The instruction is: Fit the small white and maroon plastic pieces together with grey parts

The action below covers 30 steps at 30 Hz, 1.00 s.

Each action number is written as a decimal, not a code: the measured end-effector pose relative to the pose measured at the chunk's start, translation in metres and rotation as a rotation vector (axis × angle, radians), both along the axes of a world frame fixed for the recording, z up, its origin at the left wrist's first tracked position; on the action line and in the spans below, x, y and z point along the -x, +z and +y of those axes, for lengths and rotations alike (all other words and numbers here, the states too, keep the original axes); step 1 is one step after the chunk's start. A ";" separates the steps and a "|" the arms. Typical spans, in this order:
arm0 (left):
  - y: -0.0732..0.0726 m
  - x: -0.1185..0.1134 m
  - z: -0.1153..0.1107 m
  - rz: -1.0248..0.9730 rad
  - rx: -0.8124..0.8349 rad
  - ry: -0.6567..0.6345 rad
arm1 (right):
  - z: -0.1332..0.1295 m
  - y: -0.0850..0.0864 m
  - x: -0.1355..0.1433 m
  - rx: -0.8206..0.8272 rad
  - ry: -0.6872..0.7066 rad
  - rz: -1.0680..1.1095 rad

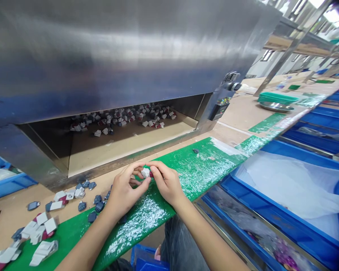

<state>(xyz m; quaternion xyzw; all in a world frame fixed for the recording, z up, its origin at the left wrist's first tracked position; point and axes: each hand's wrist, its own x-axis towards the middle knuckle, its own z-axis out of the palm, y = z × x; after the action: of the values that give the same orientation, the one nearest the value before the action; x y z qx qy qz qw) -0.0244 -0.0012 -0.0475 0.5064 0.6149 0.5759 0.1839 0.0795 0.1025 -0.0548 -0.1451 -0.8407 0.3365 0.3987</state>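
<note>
Between both hands, above the green mat (203,165), is a small white and dark-red plastic part (146,172). My left hand (129,187) pinches its white side with thumb and fingers. At its red end, my right hand (166,181) closes thumb and forefinger on it; the fingertips partly cover the piece. Left of my left forearm lie loose dark blue-grey parts (99,206) and white and red parts (39,227), some on the mat and some on the tan bench. One dark piece (196,151) rests on the mat to the right.
A large metal housing (115,56) stands ahead; many similar parts (124,116) lie inside its low opening. Blue bins (288,203) with plastic bags sit below the bench edge at right. Farther along the bench are a green tray (278,98) and a round metal dish (276,107).
</note>
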 end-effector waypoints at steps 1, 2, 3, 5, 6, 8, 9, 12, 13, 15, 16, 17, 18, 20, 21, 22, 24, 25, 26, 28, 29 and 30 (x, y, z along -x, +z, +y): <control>0.000 -0.001 0.000 -0.017 0.002 -0.002 | 0.000 0.000 0.000 -0.002 0.006 0.000; 0.000 -0.001 0.000 -0.029 0.003 -0.005 | 0.000 0.000 0.000 -0.003 0.012 0.004; 0.000 -0.001 0.000 -0.036 0.003 -0.006 | 0.000 -0.001 0.001 0.000 0.018 0.008; -0.001 0.000 0.001 -0.018 0.006 0.005 | 0.000 -0.001 0.001 0.029 0.010 0.010; -0.002 0.001 0.001 0.022 0.015 0.014 | 0.000 -0.001 0.001 0.060 -0.009 0.008; -0.004 0.002 0.000 0.192 0.050 0.020 | 0.002 -0.002 0.002 0.175 -0.052 0.020; -0.004 0.002 0.000 0.308 0.075 0.011 | 0.004 -0.002 0.003 0.258 -0.064 0.035; -0.004 -0.001 -0.001 0.600 0.176 -0.061 | 0.010 -0.002 0.004 0.509 -0.042 0.068; -0.003 -0.003 -0.001 0.653 0.210 -0.091 | 0.012 -0.002 0.005 0.557 -0.030 0.062; -0.001 -0.006 -0.002 0.723 0.259 -0.139 | 0.013 -0.002 0.005 0.584 -0.010 0.028; 0.000 -0.008 -0.002 0.748 0.272 -0.155 | 0.014 -0.002 0.005 0.574 0.004 0.005; 0.001 -0.008 -0.003 0.768 0.280 -0.161 | 0.013 -0.003 0.005 0.557 0.017 -0.017; 0.001 -0.008 -0.003 0.779 0.288 -0.159 | 0.013 -0.003 0.005 0.538 0.029 -0.041; 0.001 -0.007 -0.004 0.781 0.306 -0.151 | 0.011 -0.004 0.005 0.490 0.042 -0.085; 0.001 -0.006 -0.004 0.778 0.314 -0.154 | 0.011 -0.004 0.005 0.467 0.044 -0.103; 0.000 -0.004 -0.004 0.778 0.321 -0.156 | 0.010 -0.004 0.005 0.445 0.044 -0.120; -0.001 -0.003 -0.004 0.783 0.329 -0.166 | 0.010 -0.004 0.005 0.413 0.045 -0.147; -0.001 -0.003 -0.004 0.788 0.333 -0.171 | 0.010 -0.004 0.005 0.400 0.045 -0.159; -0.001 -0.003 -0.004 0.794 0.339 -0.174 | 0.010 -0.004 0.005 0.388 0.046 -0.169; -0.001 -0.004 -0.004 0.808 0.343 -0.171 | 0.010 -0.004 0.005 0.367 0.048 -0.186; 0.000 -0.004 -0.004 0.816 0.338 -0.161 | 0.011 -0.004 0.005 0.357 0.049 -0.192; 0.002 -0.005 -0.004 0.820 0.328 -0.140 | 0.011 -0.004 0.005 0.349 0.049 -0.197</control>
<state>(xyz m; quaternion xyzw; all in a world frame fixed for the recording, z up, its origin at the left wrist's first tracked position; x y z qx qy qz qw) -0.0198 -0.0054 -0.0460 0.6973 0.6846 0.2085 0.0412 0.0746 0.1131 -0.0587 -0.2237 -0.8079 0.4709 0.2748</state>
